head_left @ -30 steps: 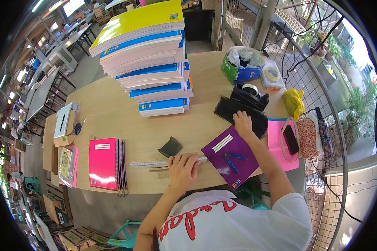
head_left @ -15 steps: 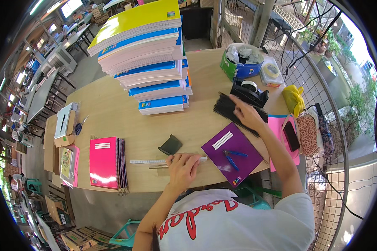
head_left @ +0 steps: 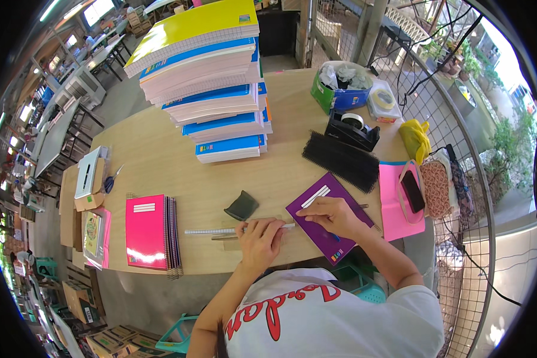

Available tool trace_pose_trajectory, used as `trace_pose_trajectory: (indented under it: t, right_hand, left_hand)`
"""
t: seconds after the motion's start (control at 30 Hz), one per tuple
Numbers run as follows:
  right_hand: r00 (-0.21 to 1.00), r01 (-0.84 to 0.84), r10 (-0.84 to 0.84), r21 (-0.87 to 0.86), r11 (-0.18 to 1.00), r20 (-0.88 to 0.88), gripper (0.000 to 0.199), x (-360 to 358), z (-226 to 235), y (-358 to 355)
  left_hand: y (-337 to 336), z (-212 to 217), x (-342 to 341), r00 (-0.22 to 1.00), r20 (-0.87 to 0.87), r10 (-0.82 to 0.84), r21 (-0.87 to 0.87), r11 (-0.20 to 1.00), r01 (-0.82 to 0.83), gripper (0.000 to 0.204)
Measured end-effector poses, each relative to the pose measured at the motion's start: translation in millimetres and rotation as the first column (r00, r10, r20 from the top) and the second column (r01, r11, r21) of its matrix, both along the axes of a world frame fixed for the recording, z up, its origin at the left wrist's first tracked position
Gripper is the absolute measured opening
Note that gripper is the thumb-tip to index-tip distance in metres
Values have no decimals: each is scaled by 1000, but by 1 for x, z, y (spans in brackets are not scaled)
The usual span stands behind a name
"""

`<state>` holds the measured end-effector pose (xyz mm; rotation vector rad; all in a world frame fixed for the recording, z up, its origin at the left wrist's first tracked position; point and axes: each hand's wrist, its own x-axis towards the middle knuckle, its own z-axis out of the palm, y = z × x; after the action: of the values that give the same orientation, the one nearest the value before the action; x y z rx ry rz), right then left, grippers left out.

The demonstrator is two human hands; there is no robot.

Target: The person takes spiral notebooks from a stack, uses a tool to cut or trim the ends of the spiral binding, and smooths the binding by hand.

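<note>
My left hand [head_left: 261, 243] is closed, with fingers bent over a narrow white strip with a fine grid pattern [head_left: 209, 231] near the table's front edge. Beneath that hand lies a thin brownish piece [head_left: 224, 238], partly covered. My right hand [head_left: 331, 216] is pinched above a purple spiral notebook [head_left: 316, 224] lying at an angle. A thin dark end sticks out behind its fingers, apparently a black binding coil [head_left: 364, 206]. Blue-handled pliers [head_left: 336, 237] on the notebook are mostly hidden by the hand. Beyond it is a bundle of black binding coils [head_left: 340, 160].
A dark curved piece [head_left: 241, 206] lies above my left hand. Pink spiral notebooks [head_left: 147, 230] and scissors [head_left: 113, 178] are at left, a tall notebook stack [head_left: 221, 113] behind. A tape dispenser [head_left: 352, 130], box [head_left: 343, 92] and phone [head_left: 411, 191] stand or lie at right.
My right hand has come back from the bundle of black coils to above the purple notebook, now covering most of the pliers. My left hand stays on the gridded strip.
</note>
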<state>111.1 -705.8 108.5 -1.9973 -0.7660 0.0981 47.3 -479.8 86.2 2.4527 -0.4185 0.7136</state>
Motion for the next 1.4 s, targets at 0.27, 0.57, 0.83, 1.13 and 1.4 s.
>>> trace_pose_trajectory:
  t: [0.27,0.57,0.83,1.13,1.4]
  right_hand:
    - [995,-81,77,56,995,70,22,6,3,5]
    - [982,-188,186,81,979,28,24,3,-5,7]
    - [981,-189,180,152,970,70,23,0,-8,7]
    - [985,-13,34,-127,992,167,27,-16,-12,14]
    - [967,46,13,-225,973,253,43,-33,-10,33]
  left_hand:
    - [1,-4,-4,1000,11,9,3,1000,-9,22]
    - [5,-7,-9,1000,2,-22,1,1000,22,21]
    - [6,-6,-6,999,-2,-35,5,999,35,22]
    - [5,1,-4,999,-30,-21,-6,1000,21,21]
    - [7,-3,-6,998,-39,-59,-1,998,59,21]
